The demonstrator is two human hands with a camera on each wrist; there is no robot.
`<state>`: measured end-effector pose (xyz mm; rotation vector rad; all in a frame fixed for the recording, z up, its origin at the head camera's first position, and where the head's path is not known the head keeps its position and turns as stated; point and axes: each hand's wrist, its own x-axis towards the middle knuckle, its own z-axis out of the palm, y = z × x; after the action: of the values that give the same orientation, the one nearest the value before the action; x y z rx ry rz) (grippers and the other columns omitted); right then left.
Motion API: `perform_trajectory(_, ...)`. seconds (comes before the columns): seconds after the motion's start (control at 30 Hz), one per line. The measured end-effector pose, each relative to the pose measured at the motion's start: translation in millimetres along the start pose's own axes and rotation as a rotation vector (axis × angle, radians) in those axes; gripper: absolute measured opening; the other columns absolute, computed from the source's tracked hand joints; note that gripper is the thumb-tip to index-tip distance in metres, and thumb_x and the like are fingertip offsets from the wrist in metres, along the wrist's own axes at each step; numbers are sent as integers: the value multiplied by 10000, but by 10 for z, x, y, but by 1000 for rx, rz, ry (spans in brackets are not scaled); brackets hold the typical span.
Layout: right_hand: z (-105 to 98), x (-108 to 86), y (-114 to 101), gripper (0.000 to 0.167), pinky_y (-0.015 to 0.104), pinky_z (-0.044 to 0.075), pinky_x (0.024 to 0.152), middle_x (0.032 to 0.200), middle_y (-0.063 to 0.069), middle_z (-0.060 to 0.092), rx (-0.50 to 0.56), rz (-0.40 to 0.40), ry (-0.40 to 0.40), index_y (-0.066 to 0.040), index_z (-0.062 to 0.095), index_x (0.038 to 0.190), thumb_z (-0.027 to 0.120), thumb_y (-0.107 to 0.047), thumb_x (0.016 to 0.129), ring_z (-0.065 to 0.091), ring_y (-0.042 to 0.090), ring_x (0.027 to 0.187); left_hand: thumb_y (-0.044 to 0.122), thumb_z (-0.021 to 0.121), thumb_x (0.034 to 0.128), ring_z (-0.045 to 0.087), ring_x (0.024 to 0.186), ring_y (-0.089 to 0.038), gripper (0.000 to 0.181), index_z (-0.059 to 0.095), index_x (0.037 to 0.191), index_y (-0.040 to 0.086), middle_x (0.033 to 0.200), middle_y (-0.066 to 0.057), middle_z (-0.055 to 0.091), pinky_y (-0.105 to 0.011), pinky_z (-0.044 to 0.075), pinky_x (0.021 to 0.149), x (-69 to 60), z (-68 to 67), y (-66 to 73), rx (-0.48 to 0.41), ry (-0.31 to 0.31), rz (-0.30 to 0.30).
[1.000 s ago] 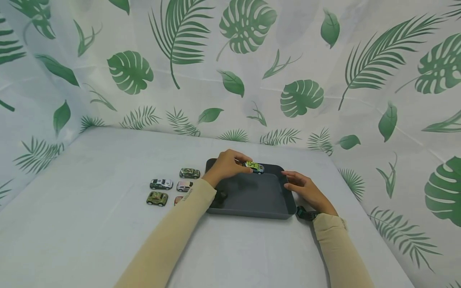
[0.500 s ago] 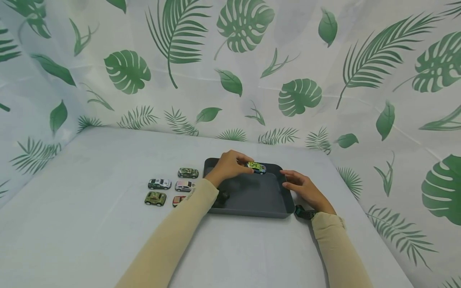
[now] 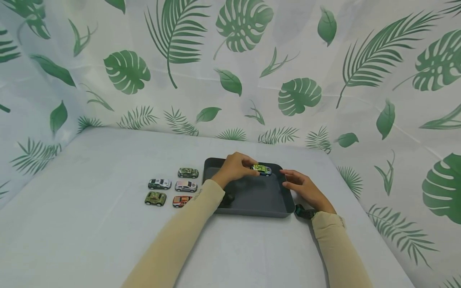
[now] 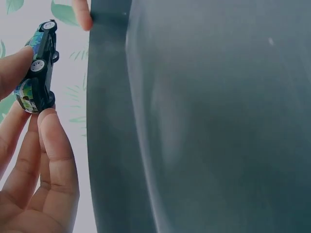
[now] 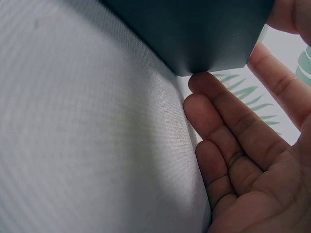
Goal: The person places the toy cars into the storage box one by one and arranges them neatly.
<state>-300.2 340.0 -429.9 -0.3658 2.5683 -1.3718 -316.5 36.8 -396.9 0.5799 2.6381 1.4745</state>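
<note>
My left hand (image 3: pixel 235 167) pinches a toy car (image 3: pixel 262 169), yellow-green with blue at its front, above the far right part of a dark grey tray (image 3: pixel 266 196). In the left wrist view, the toy car (image 4: pixel 38 73) shows its white-hubbed wheels and dark underside between thumb and fingertips. My right hand (image 3: pixel 306 189) lies at the tray's right rim, its fingers fairly straight. The right wrist view has fingertips (image 5: pixel 206 83) close against the tray's wall (image 5: pixel 194 39); whether they press on it I cannot tell.
Left of the tray stand several toy cars: a camouflage car (image 3: pixel 188 173), a white-and-green one (image 3: pixel 159 184), a pale checkered one (image 3: pixel 185 186), an olive one (image 3: pixel 155 198), and a red one (image 3: pixel 181 201) partly behind my left sleeve (image 3: pixel 187 224). A leaf-print cloth (image 3: pixel 252 100) hangs behind.
My left hand has moved a little right and slightly nearer with the toy car. More of the red and checkered cars shows beside the sleeve. The right hand stays by the rim.
</note>
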Motion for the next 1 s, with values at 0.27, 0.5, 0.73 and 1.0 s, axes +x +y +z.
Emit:
perform_trajectory(0.27, 0, 3, 12, 627, 768, 248, 1221, 1647, 339, 402, 13, 0, -5, -1, 441, 1624, 676, -208, 1081, 372, 554, 1523, 226, 917, 909, 734, 1160, -208, 354, 832, 1238, 131, 1194, -30, 810, -387, 579, 1022, 45, 120, -3, -21, 7, -25)
perform_trajectory(0.5, -8, 4, -1, 639, 791, 227, 1213, 1648, 340, 400, 22, 7, -4, -4, 441, 1625, 684, -224, 1077, 365, 553, 1526, 222, 930, 894, 739, 1132, -208, 342, 841, 1210, 124, 1168, -38, 815, -407, 562, 1046, 92, 183, -41, -14, 22, -39)
perform_trajectory(0.73, -12, 12, 31, 632, 794, 225, 1211, 1646, 340, 403, 23, 0, -5, -2, 445, 1622, 684, -213, 1076, 373, 555, 1522, 211, 934, 888, 732, 1131, -214, 327, 849, 1194, 131, 1145, -41, 820, -473, 401, 1223, 127, 234, -21, 27, 31, -60)
perform_trajectory(1.0, -10, 18, 34, 617, 787, 229, 1215, 1645, 341, 403, 30, -6, -4, 1, 449, 1618, 674, -193, 1077, 372, 558, 1523, 222, 921, 904, 678, 1191, -234, 317, 849, 1202, 142, 1144, -11, 819, -470, 410, 1213, 182, 268, 20, 64, 40, -96)
